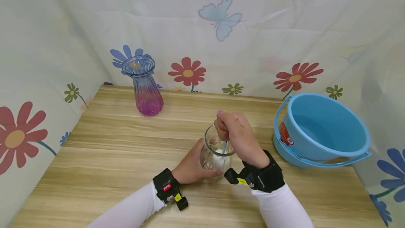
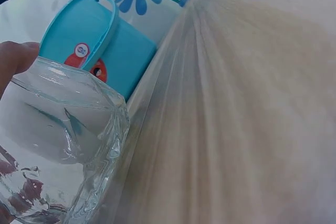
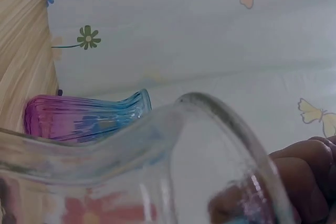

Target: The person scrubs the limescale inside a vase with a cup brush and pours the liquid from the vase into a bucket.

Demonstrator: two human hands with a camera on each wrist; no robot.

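Note:
My left hand (image 1: 190,166) grips a clear glass vase (image 1: 207,161) low on its side, thumb in front. The vase stands tilted a little on the table. From above, my right hand (image 1: 236,134) holds a thin light-blue handle (image 1: 224,147) in curled fingers at the vase's mouth. This handle runs down to a soft-looking white head (image 2: 47,129) inside the glass, like a sponge brush. In the right wrist view, the vase's flared rim (image 3: 247,135) lies close to the right fingers (image 3: 296,179). The glass blurs the head's exact shape.
A ribbed blue-to-purple glass vase (image 1: 147,96) stands at the back left of the wooden table (image 1: 104,140). To the right sits a light-blue bucket (image 1: 284,150) with its handle down. Flower-printed curtains (image 1: 253,45) close off the back and sides.

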